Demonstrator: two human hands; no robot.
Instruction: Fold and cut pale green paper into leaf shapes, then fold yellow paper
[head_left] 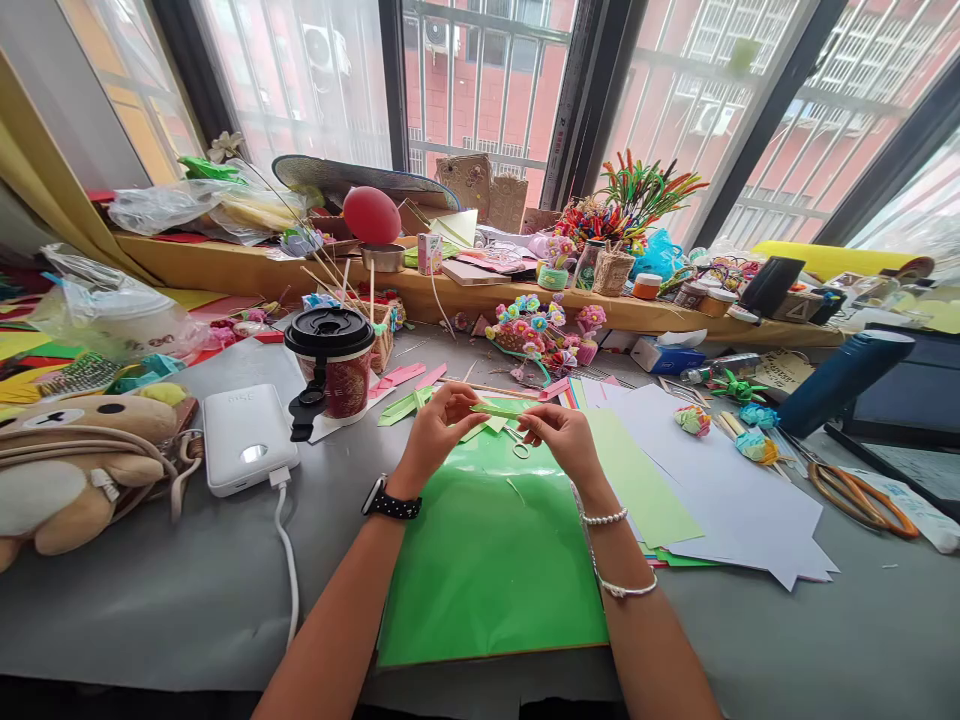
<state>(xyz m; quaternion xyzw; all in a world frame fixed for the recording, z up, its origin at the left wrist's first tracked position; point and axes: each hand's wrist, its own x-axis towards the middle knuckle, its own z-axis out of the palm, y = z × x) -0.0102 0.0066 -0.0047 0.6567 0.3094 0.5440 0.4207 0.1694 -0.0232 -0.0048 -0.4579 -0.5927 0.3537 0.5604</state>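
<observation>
While the left hand (435, 425) pinches one end of a narrow green paper strip (499, 408), the right hand (562, 432) grips the other end. Both are closed on it just above the far edge of a green sheet (487, 570) on the grey worktop (187, 590). Small scissors (519, 446) lie on the sheet beside the right hand. Beyond the left hand stands a paper cup (334, 370), its black lid on and contents hidden. Farther back, a small wicker basket (512, 342) holds pink and blue paper flowers (534, 318)
</observation>
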